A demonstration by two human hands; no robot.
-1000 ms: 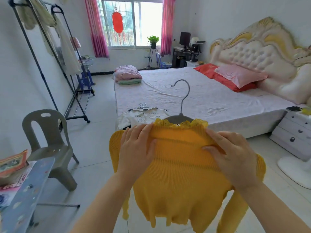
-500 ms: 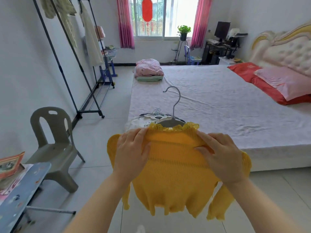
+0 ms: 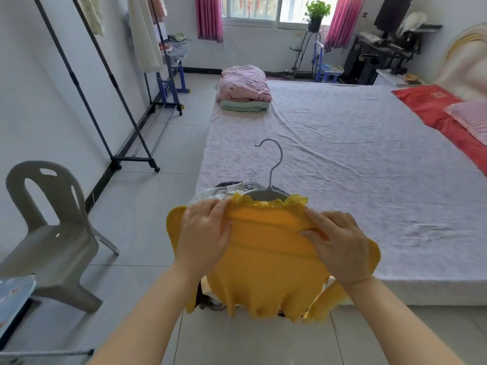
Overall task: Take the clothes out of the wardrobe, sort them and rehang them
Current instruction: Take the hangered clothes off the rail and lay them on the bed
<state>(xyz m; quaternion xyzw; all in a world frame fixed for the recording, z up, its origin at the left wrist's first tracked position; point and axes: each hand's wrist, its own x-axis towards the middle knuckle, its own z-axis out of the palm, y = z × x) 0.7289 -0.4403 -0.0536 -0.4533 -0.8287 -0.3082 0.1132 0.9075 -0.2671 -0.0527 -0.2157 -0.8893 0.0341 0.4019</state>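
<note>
A yellow knit sweater [image 3: 266, 270] with a lace collar hangs on a grey hanger [image 3: 271, 175], its hook pointing up. My left hand [image 3: 205, 238] grips the sweater's left shoulder and my right hand [image 3: 340, 248] grips its right shoulder, in front of me at the bed's near corner. Behind the sweater, a pile of other clothes on hangers [image 3: 232, 188] lies on the bed [image 3: 355, 159]. The black clothes rack [image 3: 110, 83] stands at the left wall with pale garments [image 3: 143, 35] hanging on it.
A grey plastic chair [image 3: 50, 233] stands on the floor at left, with a small blue table [image 3: 13, 299] at the left edge. Folded pink bedding [image 3: 245, 85] lies at the bed's far corner, red and pink pillows [image 3: 445, 111] at right. A desk [image 3: 387, 48] stands behind.
The view has turned left and dipped, so the rack and chair sit closer to centre. Both hands keep their hold on the sweater's shoulders, now over the pile on the bed's corner.
</note>
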